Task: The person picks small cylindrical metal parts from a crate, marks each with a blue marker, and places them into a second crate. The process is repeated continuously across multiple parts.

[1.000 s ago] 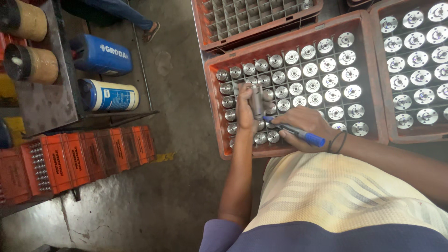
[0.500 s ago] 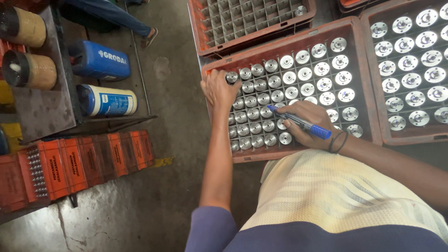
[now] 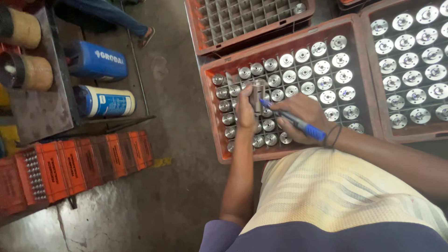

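Grey concrete floor (image 3: 177, 186) under orange crates. Metal cylinder (image 3: 256, 94) upright above the middle crate (image 3: 212, 116), clamped in the left hand (image 3: 246, 111) grip. Right hand (image 3: 301, 116) just beside, fingers closed on a blue pen (image 3: 294, 121), tip at the cylinder. Rows of round metal parts (image 3: 322, 70) around; blue canister (image 3: 98, 60) far left.

Blue canister (image 3: 98, 60): lies on its side at left, white label lettering on it.
White-and-blue canister (image 3: 106, 101): lies just below it, cylindrical.
Orange boxes (image 3: 74, 163): row at lower left, printed faces.
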A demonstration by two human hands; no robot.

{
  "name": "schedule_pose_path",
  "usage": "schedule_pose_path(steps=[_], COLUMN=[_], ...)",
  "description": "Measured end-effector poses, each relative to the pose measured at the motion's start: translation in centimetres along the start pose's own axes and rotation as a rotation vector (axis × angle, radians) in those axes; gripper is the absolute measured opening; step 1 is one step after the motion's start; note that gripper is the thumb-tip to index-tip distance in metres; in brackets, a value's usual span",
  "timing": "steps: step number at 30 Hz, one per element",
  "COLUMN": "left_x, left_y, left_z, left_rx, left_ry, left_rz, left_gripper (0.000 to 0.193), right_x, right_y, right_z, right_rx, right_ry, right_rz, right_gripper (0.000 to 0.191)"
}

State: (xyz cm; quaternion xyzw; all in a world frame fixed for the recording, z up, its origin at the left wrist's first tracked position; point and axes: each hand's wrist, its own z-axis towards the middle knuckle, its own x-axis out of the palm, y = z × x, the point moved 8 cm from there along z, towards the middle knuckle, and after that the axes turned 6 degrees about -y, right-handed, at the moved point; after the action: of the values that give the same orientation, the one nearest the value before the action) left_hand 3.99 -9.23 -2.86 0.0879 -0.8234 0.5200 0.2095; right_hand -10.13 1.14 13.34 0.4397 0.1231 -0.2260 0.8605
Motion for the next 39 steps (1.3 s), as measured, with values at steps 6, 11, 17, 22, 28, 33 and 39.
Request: schedule_pose_path(steps=[6,11,17,22,28,33,39], left_x=[-0.3,0.3,-0.1,-0.2,-1.1,-3.1,-6.3], left_y=[1.0,0.9,-3.1,-12.3,-14.2,-14.6,-17.8], left_z=[-0.2,-0.1,0.7,0.0,1.3,4.5,1.7], left_rx=[-0.017,0.004,0.069,0.630,0.579,0.617,0.597], left_ry=[-0.056,0.010,0.046,-0.323,-0.400,-0.389,-0.086], left_rz=[-0.050,0.013,0.134,1.524,1.663,1.845,0.389], left_gripper=[0.035,0.030,0.030,0.047,0.052,0.045,0.062], right_x=[-0.5,0.0,0.6,-0.4,-0.9,-0.8,-2.0], right_y=[-0.7,-0.6,-0.5,-1.1,-1.2,-1.7,-2.3], right_z=[-1.5,-1.6,-1.7,-1.5,-1.5,-1.7,-1.8], right_rx=[0.131,0.087,0.075,0.143,0.153,0.182,0.267], right_ry=[-0.008,0.041,0.070,0.007,0.004,0.025,-0.043], right_rz=[0.055,0.036,0.060,0.062,0.039,0.075,0.024], right_gripper=[0.026,0.024,0.022,0.024,0.025,0.024,0.025])
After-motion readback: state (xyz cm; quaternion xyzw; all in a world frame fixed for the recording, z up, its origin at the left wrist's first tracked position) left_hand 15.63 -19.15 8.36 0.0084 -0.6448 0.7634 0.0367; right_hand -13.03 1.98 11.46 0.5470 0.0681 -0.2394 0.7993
